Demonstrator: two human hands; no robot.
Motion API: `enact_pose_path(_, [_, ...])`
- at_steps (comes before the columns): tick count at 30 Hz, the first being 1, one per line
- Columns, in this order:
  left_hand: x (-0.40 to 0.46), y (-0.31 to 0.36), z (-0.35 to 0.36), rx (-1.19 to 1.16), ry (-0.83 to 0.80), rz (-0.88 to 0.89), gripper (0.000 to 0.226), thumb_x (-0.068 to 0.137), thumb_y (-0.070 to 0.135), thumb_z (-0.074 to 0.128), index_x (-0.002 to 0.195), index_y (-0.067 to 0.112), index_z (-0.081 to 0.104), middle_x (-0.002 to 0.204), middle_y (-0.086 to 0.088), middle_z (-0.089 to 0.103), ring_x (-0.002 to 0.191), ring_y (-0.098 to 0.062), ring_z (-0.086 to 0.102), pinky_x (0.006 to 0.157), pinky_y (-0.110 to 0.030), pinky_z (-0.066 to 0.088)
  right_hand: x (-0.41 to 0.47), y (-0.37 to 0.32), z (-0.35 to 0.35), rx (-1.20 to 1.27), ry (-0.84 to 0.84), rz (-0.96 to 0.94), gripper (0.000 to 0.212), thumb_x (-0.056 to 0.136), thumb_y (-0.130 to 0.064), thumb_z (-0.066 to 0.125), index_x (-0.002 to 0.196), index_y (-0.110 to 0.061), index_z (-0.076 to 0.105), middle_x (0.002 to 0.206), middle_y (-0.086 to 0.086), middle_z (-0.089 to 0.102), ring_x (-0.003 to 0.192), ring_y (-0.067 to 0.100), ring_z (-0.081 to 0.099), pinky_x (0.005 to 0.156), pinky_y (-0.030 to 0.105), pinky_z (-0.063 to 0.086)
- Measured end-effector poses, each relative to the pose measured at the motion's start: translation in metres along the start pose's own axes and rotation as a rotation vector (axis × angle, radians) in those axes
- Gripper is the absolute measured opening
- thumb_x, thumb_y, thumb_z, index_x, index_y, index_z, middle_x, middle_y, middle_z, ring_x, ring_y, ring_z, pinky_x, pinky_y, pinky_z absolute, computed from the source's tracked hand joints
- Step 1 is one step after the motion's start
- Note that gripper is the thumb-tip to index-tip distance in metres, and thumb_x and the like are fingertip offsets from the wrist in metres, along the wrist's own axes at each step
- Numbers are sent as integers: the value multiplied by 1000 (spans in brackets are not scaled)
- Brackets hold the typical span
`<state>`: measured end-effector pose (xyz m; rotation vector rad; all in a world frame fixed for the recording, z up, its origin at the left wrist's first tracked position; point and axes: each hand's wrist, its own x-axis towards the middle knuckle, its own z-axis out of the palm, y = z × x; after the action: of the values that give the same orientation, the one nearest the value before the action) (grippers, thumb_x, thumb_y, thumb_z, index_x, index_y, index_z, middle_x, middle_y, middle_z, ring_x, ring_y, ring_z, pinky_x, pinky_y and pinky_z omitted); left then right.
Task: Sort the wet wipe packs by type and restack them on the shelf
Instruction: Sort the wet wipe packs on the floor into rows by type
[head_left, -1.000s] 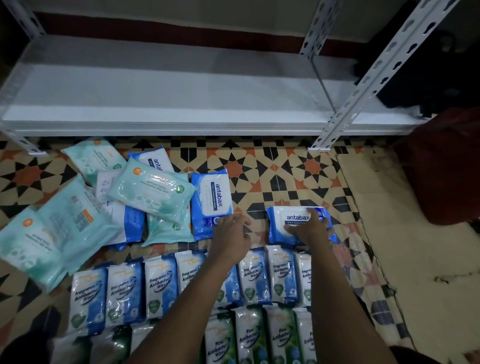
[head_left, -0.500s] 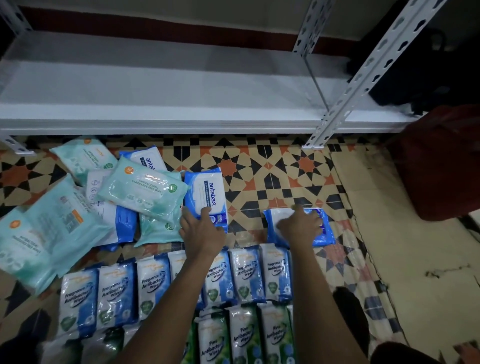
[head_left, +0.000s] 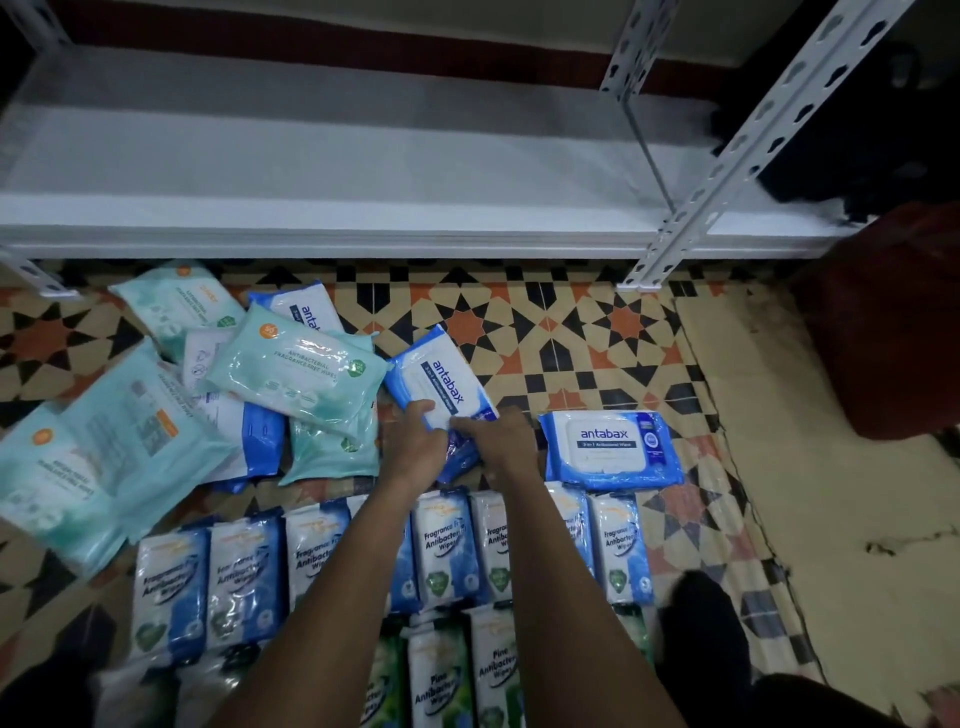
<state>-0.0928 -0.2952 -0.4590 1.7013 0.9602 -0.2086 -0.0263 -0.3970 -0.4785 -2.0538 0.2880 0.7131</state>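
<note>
Both hands grip one glossy blue antabax pack (head_left: 441, 387), tilted; the left hand (head_left: 415, 452) curls round its near edge; the right hand (head_left: 498, 441) pinches beside it. A second flat, rectangular antabax pack (head_left: 610, 449) lies just right on the patterned tile floor (head_left: 571, 343).

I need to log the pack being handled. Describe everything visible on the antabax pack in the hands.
The antabax pack is a soft, glossy plastic pouch, blue at the edges with a white front panel carrying the blue "antabax" name and smaller print. It lies tilted over the tiled floor, its near end gripped by the left hand and right hand. Its far-left corner meets a pale green pack.
</note>
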Motion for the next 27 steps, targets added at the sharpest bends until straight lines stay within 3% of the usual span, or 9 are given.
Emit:
enact_pose_path(2, [0,2,0,-94,-16,-41,40,95,10,48,129,31,47,133,-7,56,112,-29,60,95,-48,55,-4,-1,-6,119,-16,9,67,51,-46,90,101,-22,52,100,6,72,85,24,73,77,48,62])
enact_pose_path(5, [0,5,3,-258,-27,-97,41,96,7,50,128,30,41,113,-10,63,90,-31,71,75,-49,62,-14,-12,-17,354,-10,-4,46,74,-12,87,98,-16,48,103,11,71,88,25,73,68,36,62])
enact_pose_path(7, [-1,8,4,-403,-18,-105,45,98,7,53,129,33,33,103,-10,65,79,-32,74,68,-45,63,-15,-17,-24,451,12,-67,42,79,-6,84,100,-14,48,103,11,71,87,22,74,63,34,61])
enact_pose_path(11, [10,6,4,-448,85,-52,59,86,15,67,134,31,37,117,-10,67,96,-28,71,87,-51,60,-6,-18,-36,568,61,-82,37,86,-17,79,112,-16,52,106,7,69,90,19,72,72,37,63])
enact_pose_path(14, [8,10,1,-451,127,11,75,88,15,73,150,25,32,138,7,51,123,-15,53,103,-35,45,-2,-10,-48,626,58,-40,33,86,-33,77,111,-29,57,115,8,70,100,27,73,84,54,60])
enact_pose_path(18, [2,14,1,-525,88,39,72,93,21,72,154,20,33,123,13,54,116,-11,56,101,-34,48,-1,0,-77,663,-2,-15,27,95,-26,70,118,-23,57,113,12,74,99,31,74,82,58,60])
enact_pose_path(20, [-3,16,2,-448,-15,28,54,94,26,70,144,24,48,118,6,66,104,-18,69,91,-41,58,0,5,-97,613,-37,-20,20,94,-26,72,109,-28,59,111,11,75,99,32,74,86,57,59])
enact_pose_path(23, [-13,15,13,-298,-146,62,35,95,28,67,129,29,59,106,7,71,93,-14,70,76,-30,57,7,15,-127,464,14,-42,27,86,-33,79,108,-23,67,105,11,77,98,34,74,89,58,58])
enact_pose_path(27, [-21,21,44,-257,-276,66,42,89,26,75,129,22,60,110,7,72,100,-12,70,95,-43,55,16,28,-163,298,253,15,39,75,-38,87,100,-12,73,92,11,77,87,34,74,82,56,60])
